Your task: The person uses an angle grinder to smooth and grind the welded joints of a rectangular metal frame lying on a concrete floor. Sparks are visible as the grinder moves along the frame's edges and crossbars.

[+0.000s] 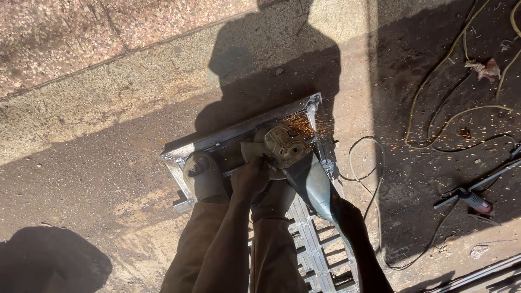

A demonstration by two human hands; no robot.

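Observation:
An angle grinder with a grey-green body throws orange sparks at the far right corner of a grey metal frame lying on the ground. My left hand grips the grinder's side handle near the head. My right hand, in a dark sleeve, holds the rear of the grinder's body; its fingers are mostly hidden in shadow. My left shoe stands on the frame's left end, and both trouser legs fill the lower middle.
Yellow cables and a dark power cord snake over the ground at right. A red-handled tool lies there too. Metal rungs of the frame run toward me. A stone kerb crosses the upper left.

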